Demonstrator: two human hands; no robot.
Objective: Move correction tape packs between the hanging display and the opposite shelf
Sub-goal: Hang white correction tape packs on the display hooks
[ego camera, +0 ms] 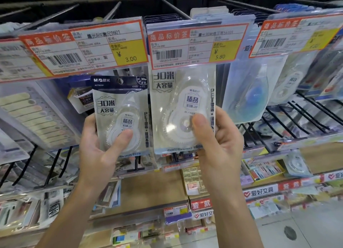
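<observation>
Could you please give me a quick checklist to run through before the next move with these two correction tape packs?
1. Left hand grips the left pack, thumb on the blister: ok.
2. Right hand grips the right pack, thumb on the blister: ok.
3. Right pack's top is free of its hook: cannot tell, the 5.80 price tag hides it.
4. Left pack's hang hole is free of any hook: ok.
5. Packs match, both 30-metre type: ok.
</observation>
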